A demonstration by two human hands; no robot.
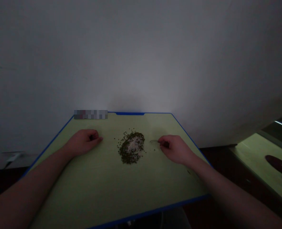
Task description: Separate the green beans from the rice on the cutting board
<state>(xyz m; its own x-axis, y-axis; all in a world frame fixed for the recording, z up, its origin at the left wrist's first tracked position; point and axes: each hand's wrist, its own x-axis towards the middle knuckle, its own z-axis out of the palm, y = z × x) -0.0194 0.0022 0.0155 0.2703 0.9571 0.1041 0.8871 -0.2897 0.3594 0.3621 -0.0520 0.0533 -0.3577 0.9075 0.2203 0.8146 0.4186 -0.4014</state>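
A mound of dark green beans (pixel 127 156) mixed with pale, rice-like grains (pixel 134 144) lies mid-table, its loose edges scattered. To its left, my left hand (pixel 87 141) rests on the tabletop with fingers curled in and thumb alongside; nothing shows in it. Right of the mound, my right hand (pixel 171 146) pinches a thin, curved, tweezer-like tool (pixel 153 141), whose tip points left toward the grains. One stray bean (pixel 154 149) sits just below that tool. Dim light and blur hide finer detail.
The pale yellow-green table (pixel 95 187) has a blue rim and stands against a white wall (pixel 141 63). A pixelated strip (pixel 90 114) covers its back left corner. A small dark speck (pixel 189 172) lies near my right forearm. Another pale surface (pixel 257 152) holds a dark red object (pixel 278 163).
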